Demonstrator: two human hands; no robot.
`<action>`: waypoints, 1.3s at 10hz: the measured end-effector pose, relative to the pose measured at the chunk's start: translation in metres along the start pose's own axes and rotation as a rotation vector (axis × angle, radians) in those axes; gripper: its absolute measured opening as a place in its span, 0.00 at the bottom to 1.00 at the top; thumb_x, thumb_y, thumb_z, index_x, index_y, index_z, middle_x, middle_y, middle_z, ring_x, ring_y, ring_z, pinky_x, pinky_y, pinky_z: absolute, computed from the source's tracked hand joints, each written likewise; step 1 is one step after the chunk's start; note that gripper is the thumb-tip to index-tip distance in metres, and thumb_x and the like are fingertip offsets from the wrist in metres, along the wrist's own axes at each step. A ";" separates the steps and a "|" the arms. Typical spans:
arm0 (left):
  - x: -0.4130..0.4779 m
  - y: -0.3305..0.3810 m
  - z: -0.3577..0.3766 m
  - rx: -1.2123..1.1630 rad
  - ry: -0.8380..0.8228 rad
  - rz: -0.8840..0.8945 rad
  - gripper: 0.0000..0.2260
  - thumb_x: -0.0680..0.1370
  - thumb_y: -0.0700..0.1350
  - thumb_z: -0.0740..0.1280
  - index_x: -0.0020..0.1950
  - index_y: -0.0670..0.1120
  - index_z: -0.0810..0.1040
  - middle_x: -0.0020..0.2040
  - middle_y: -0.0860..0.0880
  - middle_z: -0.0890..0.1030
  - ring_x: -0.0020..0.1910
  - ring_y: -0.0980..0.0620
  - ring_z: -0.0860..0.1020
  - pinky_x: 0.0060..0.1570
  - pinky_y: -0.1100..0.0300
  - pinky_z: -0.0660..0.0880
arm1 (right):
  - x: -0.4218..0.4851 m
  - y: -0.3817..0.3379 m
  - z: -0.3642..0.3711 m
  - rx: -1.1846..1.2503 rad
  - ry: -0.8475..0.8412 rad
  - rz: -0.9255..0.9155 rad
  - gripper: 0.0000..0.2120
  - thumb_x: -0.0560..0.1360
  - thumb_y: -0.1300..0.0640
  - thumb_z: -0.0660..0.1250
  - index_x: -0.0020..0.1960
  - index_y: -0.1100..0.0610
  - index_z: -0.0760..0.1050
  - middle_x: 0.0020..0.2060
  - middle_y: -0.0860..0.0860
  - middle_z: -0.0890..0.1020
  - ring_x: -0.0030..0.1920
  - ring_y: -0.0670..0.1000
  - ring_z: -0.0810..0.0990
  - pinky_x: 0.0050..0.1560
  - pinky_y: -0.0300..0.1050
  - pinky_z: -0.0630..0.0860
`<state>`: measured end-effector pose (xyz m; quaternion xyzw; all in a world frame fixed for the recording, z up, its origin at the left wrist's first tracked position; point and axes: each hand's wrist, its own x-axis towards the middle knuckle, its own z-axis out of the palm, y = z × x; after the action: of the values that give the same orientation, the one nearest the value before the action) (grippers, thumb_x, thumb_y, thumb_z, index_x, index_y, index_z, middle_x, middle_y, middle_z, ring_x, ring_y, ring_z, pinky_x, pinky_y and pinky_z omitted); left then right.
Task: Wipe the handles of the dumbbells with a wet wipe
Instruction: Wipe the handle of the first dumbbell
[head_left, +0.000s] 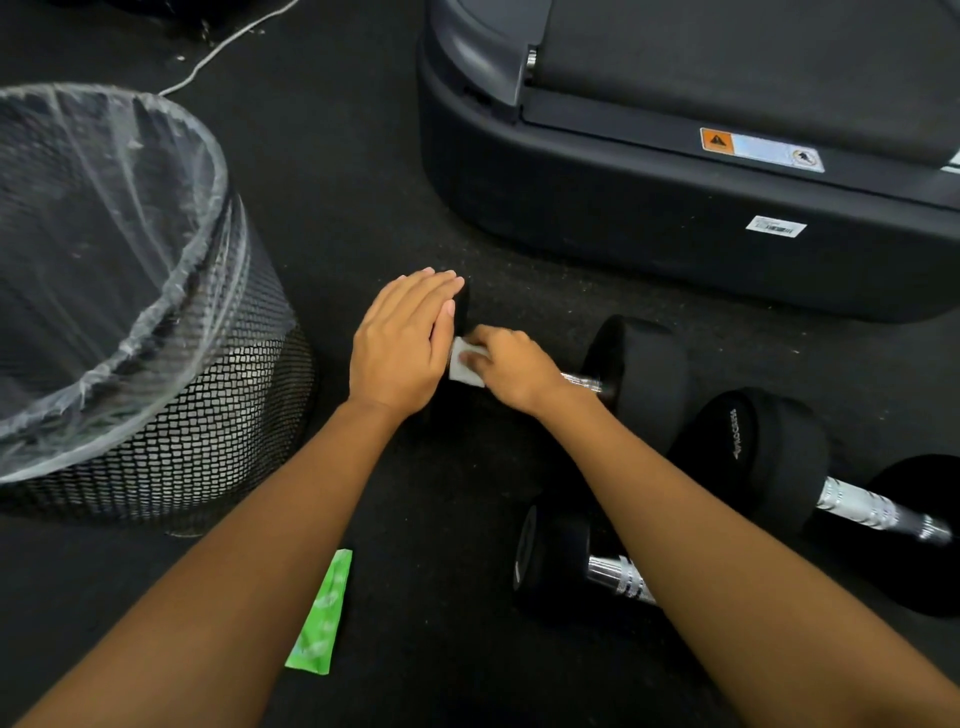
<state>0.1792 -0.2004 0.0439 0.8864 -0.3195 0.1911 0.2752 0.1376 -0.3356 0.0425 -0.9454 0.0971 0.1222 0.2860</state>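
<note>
**Risks.** The dumbbell (644, 374) I am wiping has round heads and lies on the floor (363, 182). My left grip (400, 343) rests flat, fingers straight, on its left head. If that grip lifts, the dumbbell may roll toward the treadmill (675, 234) beyond it. It could also roll back against the second dumbbell (769, 447) or the third dumbbell (556, 556), both on its near side. My right grip (511, 371) is curled round the wipe (465, 364) at the left end of the handle (582, 383). The thin sheet could bunch or slip there, leaving the bare right stretch untouched.

**Materials.**
- Treadmill, beyond the dumbbell: smooth moulded dark plastic with rounded corners.
- Bin (208, 415), left of the dumbbell: a black wire-mesh cylinder lined with crinkled clear film.
- Dumbbell heads: matt black drums, probably rubber.
- Handles: bright metal with knurled bands.
- Floor: dark, grainy and speckled.
- Packet (319, 618), on the dumbbell's near side: green, flat and glossy.
- Wipe: small, white, folded and limp.
</note>
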 end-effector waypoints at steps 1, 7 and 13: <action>-0.001 0.000 0.000 0.004 0.005 0.006 0.17 0.80 0.45 0.53 0.63 0.43 0.76 0.62 0.47 0.78 0.65 0.51 0.72 0.68 0.59 0.59 | -0.010 0.010 -0.002 -0.006 0.090 -0.089 0.14 0.76 0.55 0.65 0.61 0.56 0.73 0.57 0.53 0.77 0.59 0.53 0.73 0.58 0.47 0.69; 0.000 0.000 0.000 0.010 0.007 0.009 0.17 0.80 0.45 0.53 0.63 0.43 0.76 0.62 0.48 0.78 0.65 0.51 0.72 0.68 0.61 0.57 | 0.000 0.018 -0.011 -0.062 -0.065 0.152 0.22 0.82 0.48 0.48 0.55 0.60 0.75 0.50 0.58 0.79 0.53 0.58 0.77 0.55 0.52 0.72; 0.001 0.002 -0.001 0.016 -0.018 0.001 0.18 0.80 0.45 0.53 0.63 0.43 0.75 0.62 0.47 0.78 0.65 0.50 0.72 0.68 0.59 0.58 | -0.005 0.002 -0.007 0.018 0.043 0.042 0.16 0.76 0.56 0.65 0.63 0.57 0.72 0.58 0.56 0.77 0.58 0.55 0.75 0.60 0.48 0.71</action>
<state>0.1784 -0.2015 0.0459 0.8900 -0.3209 0.1858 0.2651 0.1339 -0.3402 0.0486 -0.9430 0.1243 0.1072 0.2897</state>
